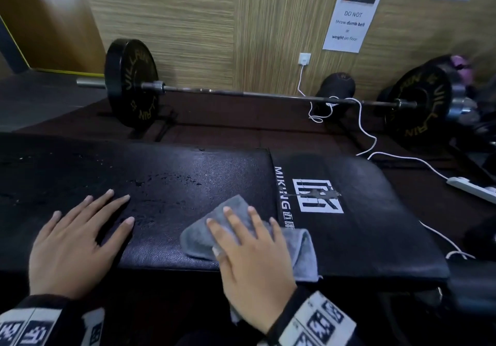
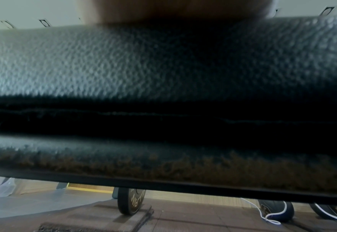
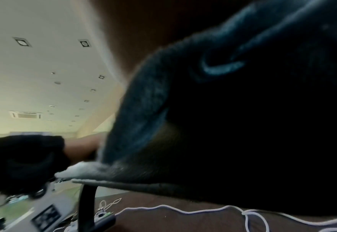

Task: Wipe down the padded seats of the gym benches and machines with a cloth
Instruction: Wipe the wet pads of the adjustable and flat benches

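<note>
A black padded bench (image 1: 174,173) runs across the head view, with wet streaks on its left pad and a white logo on the right pad. My right hand (image 1: 249,241) lies flat with straight fingers on a folded grey cloth (image 1: 300,249), pressing it onto the pad near the seam between the two pads. My left hand (image 1: 72,241) rests flat on the left pad, fingers spread, holding nothing. The left wrist view shows the pad's front edge (image 2: 163,66) close up. In the right wrist view the cloth (image 3: 143,109) fills most of the frame, dark and blurred.
A barbell (image 1: 241,93) with black plates lies on the floor behind the bench, along a wood-panelled wall. A white cable (image 1: 367,136) runs from a wall socket across the floor to a power strip (image 1: 472,187) at the right.
</note>
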`<state>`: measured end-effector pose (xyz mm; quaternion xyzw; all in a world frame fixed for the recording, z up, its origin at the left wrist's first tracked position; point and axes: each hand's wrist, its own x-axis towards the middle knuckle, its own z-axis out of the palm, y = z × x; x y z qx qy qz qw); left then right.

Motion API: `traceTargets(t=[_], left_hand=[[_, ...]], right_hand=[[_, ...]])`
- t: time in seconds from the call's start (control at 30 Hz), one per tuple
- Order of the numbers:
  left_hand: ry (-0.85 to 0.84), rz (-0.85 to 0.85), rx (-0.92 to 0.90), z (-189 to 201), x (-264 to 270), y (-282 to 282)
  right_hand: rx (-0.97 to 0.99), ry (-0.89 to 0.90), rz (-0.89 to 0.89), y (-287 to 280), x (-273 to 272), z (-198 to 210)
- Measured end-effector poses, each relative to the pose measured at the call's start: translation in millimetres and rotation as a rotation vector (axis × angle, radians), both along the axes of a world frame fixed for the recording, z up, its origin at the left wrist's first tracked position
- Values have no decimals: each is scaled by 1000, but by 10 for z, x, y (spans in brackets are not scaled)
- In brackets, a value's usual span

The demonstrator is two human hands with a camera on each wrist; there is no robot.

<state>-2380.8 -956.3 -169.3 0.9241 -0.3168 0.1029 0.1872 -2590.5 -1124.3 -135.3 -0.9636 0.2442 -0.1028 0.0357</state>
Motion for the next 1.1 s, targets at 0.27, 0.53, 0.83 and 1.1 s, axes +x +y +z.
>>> traceTargets(t=[0.27, 0.53, 0.83, 1.1], left_hand=[[-3, -7, 4, -25, 26, 5], [-4, -13, -16, -8, 14, -5], [-4, -12, 4, 16, -11, -12], [-26, 54, -93, -28, -263, -81]], right_hand=[[-111, 3, 61, -177, -700, -227], [-6, 41, -209, -504, -368, -30], [58, 69, -148, -568, -255, -18], [62, -28, 65, -13, -156, -102]])
